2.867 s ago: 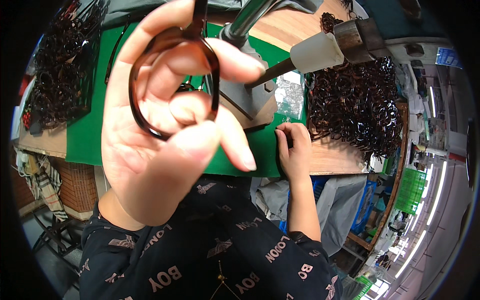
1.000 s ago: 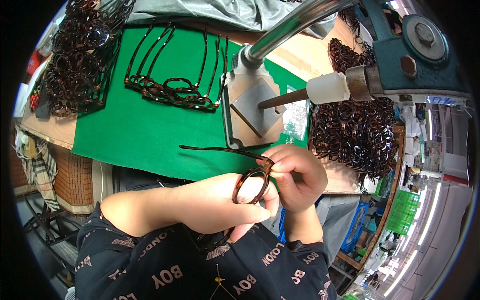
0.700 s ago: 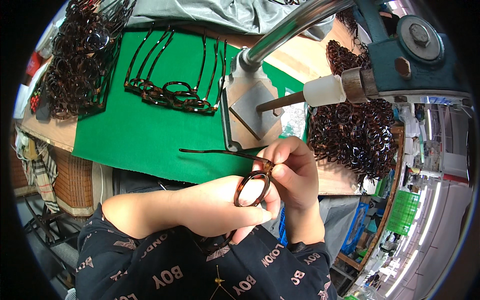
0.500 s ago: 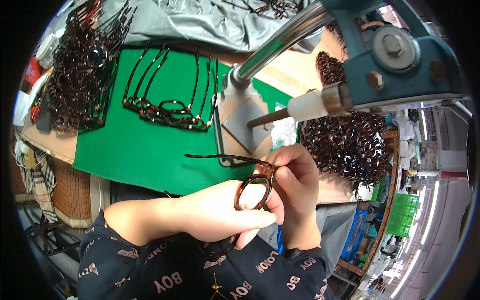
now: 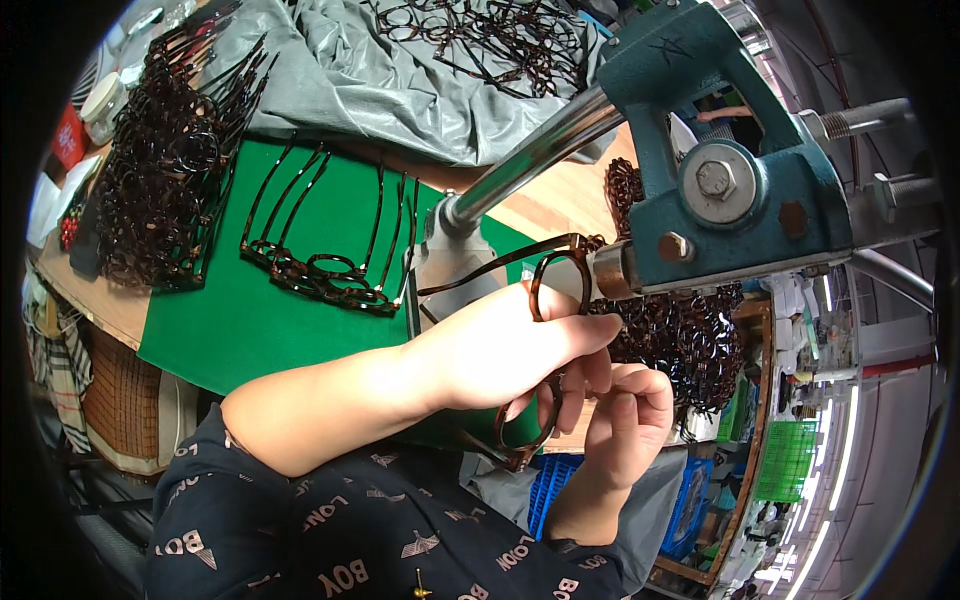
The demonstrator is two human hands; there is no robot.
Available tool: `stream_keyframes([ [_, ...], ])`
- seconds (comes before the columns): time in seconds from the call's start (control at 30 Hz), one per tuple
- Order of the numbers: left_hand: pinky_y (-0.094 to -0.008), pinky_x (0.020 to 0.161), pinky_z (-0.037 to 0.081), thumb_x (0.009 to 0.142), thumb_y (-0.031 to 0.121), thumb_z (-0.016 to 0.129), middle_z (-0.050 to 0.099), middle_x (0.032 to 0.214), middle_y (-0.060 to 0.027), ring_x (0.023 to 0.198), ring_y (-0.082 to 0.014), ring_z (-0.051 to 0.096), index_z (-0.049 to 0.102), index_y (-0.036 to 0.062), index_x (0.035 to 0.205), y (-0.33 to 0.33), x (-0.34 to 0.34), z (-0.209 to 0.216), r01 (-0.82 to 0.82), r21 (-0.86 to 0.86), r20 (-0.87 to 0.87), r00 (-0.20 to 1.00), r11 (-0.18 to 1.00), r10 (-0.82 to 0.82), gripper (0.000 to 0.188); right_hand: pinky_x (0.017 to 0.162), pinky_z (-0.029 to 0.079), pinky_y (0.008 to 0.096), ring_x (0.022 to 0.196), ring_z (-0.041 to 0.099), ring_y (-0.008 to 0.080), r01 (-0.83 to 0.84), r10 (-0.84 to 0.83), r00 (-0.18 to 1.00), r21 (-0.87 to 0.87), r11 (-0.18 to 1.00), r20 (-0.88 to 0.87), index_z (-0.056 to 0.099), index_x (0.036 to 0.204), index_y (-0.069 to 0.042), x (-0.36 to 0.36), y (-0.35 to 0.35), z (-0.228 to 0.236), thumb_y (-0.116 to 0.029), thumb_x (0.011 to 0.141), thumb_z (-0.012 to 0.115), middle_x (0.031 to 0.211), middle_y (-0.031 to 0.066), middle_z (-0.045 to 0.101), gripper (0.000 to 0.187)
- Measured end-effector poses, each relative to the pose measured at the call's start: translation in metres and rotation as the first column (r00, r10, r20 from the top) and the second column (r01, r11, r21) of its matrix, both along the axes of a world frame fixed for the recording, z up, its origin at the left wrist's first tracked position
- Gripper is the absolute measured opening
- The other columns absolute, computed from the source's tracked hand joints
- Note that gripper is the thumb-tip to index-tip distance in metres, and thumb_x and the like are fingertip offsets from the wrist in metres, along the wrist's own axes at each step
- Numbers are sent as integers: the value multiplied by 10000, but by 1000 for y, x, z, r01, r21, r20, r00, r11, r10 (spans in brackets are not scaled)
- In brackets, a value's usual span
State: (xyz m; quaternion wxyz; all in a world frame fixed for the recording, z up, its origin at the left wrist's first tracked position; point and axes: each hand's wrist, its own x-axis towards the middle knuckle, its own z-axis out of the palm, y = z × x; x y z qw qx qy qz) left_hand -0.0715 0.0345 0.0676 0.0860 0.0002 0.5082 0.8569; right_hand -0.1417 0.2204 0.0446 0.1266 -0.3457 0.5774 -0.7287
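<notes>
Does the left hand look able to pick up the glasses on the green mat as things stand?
Likely not: the left hand holds an eyeglass frame, though nothing visible blocks its way to the glasses on the green mat.

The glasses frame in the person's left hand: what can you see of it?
The glasses frame looks like glossy, mottled dark-brown plastic, with two rounded rims and a temple arm stretching leftward, unfolded. The left grip holds its middle in the air, one rim above the other in view. Whether lenses are fitted, or the right grip touches it, is unclear.
</notes>
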Motion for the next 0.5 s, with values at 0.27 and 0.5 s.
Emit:
stream_keyframes([
  [0.27,-268,414,472,942,288,399,603,555,-132,437,-184,589,586,-34,697,8,-10,-3,34,181,-1,999,983,-34,445,661,479,338,711,545,225,16,-32,953,-57,998,-300,494,903,8,-24,-1,21,-62,848,564,784,122,542,114],
  [0.5,-205,377,391,944,344,387,623,577,-100,406,-104,529,604,0,759,22,-15,-2,-31,183,26,999,983,27,447,953,381,381,1032,528,302,200,-450,652,-434,878,-610,492,1143,7,-48,-24,130,-247,907,460,1061,189,559,348],
])
